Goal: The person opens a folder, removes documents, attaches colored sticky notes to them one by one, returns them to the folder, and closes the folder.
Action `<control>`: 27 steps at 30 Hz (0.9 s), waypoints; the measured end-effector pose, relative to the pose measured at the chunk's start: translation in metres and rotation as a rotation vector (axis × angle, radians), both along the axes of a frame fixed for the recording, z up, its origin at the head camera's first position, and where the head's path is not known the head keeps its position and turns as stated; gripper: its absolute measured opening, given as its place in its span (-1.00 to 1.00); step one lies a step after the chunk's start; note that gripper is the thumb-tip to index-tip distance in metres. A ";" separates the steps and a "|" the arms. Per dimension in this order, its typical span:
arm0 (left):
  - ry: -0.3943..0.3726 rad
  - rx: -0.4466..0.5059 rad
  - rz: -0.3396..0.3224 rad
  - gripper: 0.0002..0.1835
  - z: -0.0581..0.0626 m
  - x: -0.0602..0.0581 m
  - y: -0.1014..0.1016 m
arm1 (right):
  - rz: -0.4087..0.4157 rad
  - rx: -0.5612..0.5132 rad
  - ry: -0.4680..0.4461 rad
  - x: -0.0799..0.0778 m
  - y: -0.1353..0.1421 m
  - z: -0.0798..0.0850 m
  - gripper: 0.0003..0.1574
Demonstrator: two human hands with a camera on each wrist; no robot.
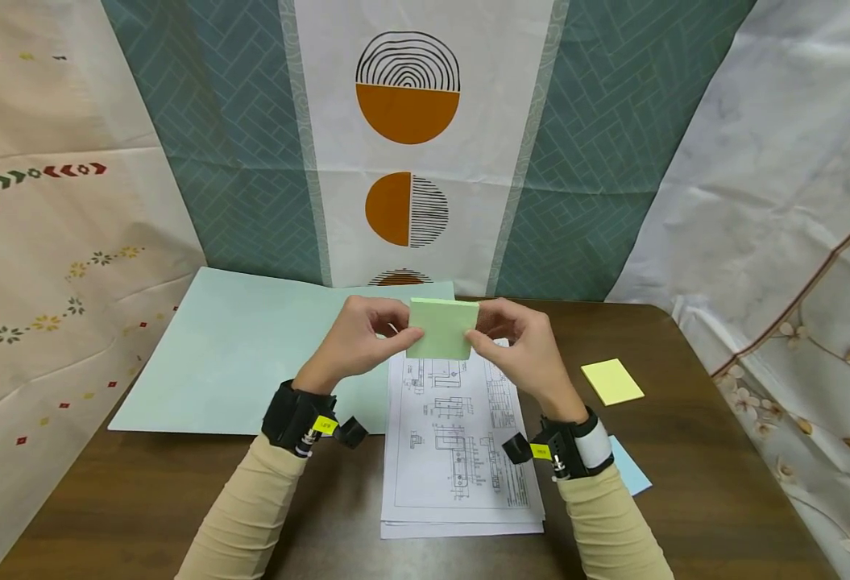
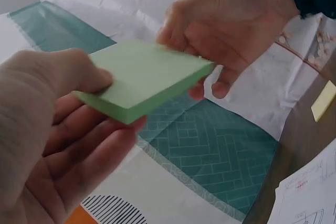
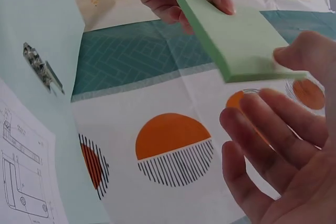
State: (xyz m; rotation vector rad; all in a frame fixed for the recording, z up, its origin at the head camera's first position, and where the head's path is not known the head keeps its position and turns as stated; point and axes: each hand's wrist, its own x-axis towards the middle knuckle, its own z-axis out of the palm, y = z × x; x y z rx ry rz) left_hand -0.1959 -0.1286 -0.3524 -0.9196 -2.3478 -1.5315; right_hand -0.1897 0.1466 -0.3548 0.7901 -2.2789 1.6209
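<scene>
Both hands hold a light green sticky-note pad (image 1: 442,329) up above the printed sheets. At its left edge, my left hand (image 1: 366,334) pinches it, thumb on the near face and fingers behind. My right hand (image 1: 522,346) pinches the opposite edge the same way. The pad's thickness shows in the left wrist view, where the left thumb presses on the pad's face (image 2: 142,72). In the right wrist view the other fingers of the right hand (image 3: 273,145) spread below the pad (image 3: 247,40).
Under the hands lie printed sheets (image 1: 461,499) with technical drawings. An opened pale blue-green folder (image 1: 250,362) spreads behind and left, with a metal clip (image 3: 42,69). A yellow sticky-note pad (image 1: 612,381) and a blue one (image 1: 629,467), partly behind the right wrist, lie on the right.
</scene>
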 end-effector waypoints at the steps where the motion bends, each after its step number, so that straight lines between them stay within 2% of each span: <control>1: -0.009 0.023 0.026 -0.96 0.000 0.000 -0.001 | 0.003 -0.042 -0.005 -0.001 0.001 0.000 -0.61; 4: -0.024 0.077 0.094 -0.93 0.000 0.000 -0.003 | 0.008 -0.148 -0.018 -0.002 0.005 -0.002 -0.51; 7: -0.028 0.099 0.122 -0.89 -0.001 -0.001 -0.003 | 0.010 -0.198 -0.049 -0.002 0.005 -0.002 -0.50; 12: -0.049 0.110 0.100 -0.93 -0.001 -0.001 0.001 | 0.027 -0.172 -0.116 -0.001 -0.001 -0.001 -0.51; 17: -0.047 0.089 0.077 -0.92 -0.003 0.000 0.007 | 0.020 -0.105 -0.114 0.000 -0.008 -0.001 -0.68; 22: -0.036 0.080 0.072 -0.92 -0.003 0.001 0.011 | -0.003 -0.115 -0.113 0.001 -0.009 -0.002 -0.73; 27: -0.048 0.077 0.073 -0.92 -0.003 0.001 0.012 | 0.011 -0.129 -0.122 0.002 -0.007 -0.002 -0.72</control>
